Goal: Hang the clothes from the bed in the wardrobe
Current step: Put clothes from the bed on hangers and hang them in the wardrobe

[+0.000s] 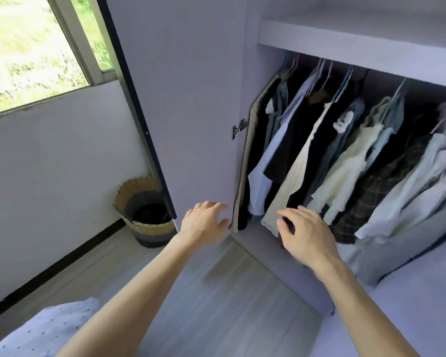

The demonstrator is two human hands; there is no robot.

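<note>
Grey wood floor [229, 292], woven basket [153, 229], open wardrobe [345, 45]

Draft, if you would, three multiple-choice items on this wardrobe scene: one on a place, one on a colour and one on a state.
1. Where is the woven basket? A. On the floor beside the open wardrobe door. B. Inside the wardrobe. C. On the bed.
2. What colour is the long garment hanging nearest the right hand? A. Red. B. Cream. C. Orange.
3. How are the left hand and right hand? A. Left grips a hanger. B. Right holds a shirt. C. Both open, empty.
Answers: 1A, it stands on the floor left of the door; 2B, pale cream among dark clothes; 3C, spread fingers hold nothing.
</note>
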